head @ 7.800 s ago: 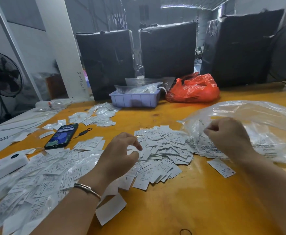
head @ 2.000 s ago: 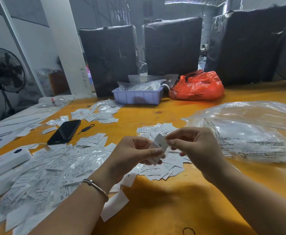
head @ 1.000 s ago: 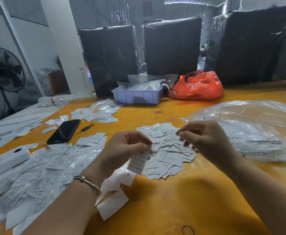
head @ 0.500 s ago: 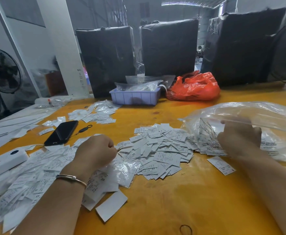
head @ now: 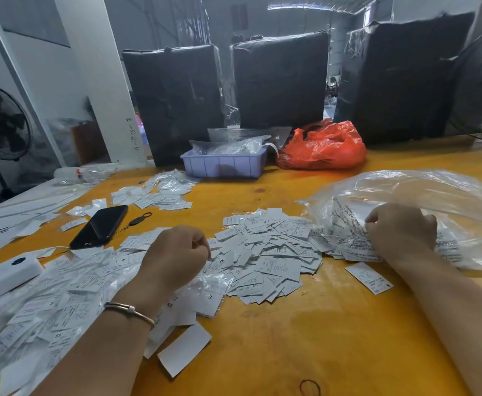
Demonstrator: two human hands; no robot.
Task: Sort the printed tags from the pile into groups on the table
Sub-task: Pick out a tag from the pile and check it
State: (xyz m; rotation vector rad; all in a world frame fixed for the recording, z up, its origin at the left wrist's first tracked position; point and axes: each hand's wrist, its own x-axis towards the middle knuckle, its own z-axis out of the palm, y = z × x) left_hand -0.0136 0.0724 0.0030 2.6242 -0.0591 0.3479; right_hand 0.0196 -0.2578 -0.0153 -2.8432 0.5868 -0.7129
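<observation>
Evidently mid-sort: the right hand (head: 402,232) pinches tags at the clear bag's (head: 422,195) mouth. Beside the central tag pile (head: 265,252), the left hand (head: 177,252) is curled; whether it holds anything I cannot tell. Next, the drawn tags need reading.

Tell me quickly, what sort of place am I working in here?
Likely a warehouse or garment packing floor: tall black-wrapped bales stand behind the yellow worktable, loose printed tags marked with sizes like XS and S cover it, and a pedestal fan stands nearby.

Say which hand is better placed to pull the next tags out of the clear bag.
Right. The right hand already rests at the mouth of the clear bag, fingers curled on the tags there. The left hand sits across the centre pile, on the left-hand pile.
</observation>
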